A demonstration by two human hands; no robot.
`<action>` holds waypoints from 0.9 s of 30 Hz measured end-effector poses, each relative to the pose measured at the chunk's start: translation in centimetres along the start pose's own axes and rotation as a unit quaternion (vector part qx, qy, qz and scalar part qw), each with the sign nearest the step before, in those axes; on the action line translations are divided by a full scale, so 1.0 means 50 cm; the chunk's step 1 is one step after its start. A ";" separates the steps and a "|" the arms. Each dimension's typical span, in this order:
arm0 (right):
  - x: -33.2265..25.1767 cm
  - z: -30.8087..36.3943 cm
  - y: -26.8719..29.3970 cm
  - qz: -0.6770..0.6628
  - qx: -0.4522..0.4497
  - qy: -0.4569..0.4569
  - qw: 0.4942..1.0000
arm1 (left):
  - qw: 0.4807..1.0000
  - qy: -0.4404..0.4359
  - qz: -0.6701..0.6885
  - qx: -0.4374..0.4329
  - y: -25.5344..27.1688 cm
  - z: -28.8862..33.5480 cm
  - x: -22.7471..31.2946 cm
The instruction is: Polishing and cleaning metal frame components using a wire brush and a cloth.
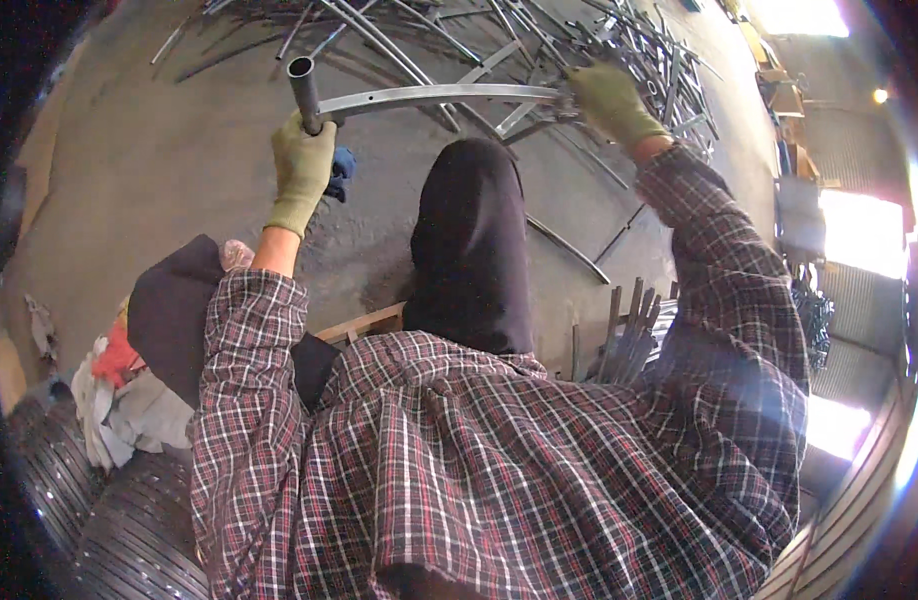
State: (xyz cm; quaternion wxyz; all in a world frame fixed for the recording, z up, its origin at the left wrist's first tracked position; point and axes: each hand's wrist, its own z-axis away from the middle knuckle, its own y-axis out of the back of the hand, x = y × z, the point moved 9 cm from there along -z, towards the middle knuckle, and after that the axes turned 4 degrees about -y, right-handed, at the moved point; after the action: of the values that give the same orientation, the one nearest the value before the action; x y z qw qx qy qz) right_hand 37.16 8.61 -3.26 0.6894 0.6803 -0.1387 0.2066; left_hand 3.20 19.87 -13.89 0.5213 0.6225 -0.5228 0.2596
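A curved metal bar spans between my hands, with holes along its flat side. A short round tube is joined at its left end, its hollow mouth tilted upward. In a pale green work glove, my left hand closes around the lower part of that tube. Gloved the same way, my right hand is closed at the bar's right end, where a bracket-like end is partly covered by the fingers. The bar is held up above the floor, beyond my dark-trousered knee.
Loose metal tubes and bars lie heaped on the concrete floor ahead and to the right. A blue cloth lies near my left hand. Upright metal strips stand at my right. Rags and dark ribbed metal stock are at my left.
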 end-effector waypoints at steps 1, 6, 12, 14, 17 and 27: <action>0.008 -0.002 0.001 0.036 -0.011 -0.004 0.999 | 1.000 0.001 -0.002 0.001 -0.004 -0.005 0.003; -0.242 -0.139 0.055 -0.101 0.000 0.040 0.994 | 1.000 0.004 0.020 0.023 -0.004 0.001 -0.025; -0.081 -0.055 0.025 -0.062 -0.114 -0.024 0.991 | 0.996 0.088 -0.012 -0.016 0.007 0.018 -0.051; 0.055 0.028 -0.043 0.042 -0.127 -0.040 0.990 | 0.999 0.035 -0.025 0.000 -0.021 0.013 -0.020; 0.013 -0.008 -0.034 0.017 -0.088 0.007 0.996 | 0.997 0.060 -0.043 0.015 -0.031 0.013 -0.015; 0.067 0.065 -0.079 0.035 -0.096 -0.019 0.995 | 0.998 0.058 -0.015 -0.011 -0.039 0.016 -0.013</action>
State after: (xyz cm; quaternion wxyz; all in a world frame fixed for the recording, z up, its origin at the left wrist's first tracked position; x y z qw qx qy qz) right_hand 42.24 5.75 -5.05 0.7410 0.6096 -0.1949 0.2032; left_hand 4.63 19.18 -15.47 0.5616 0.6084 -0.4852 0.2811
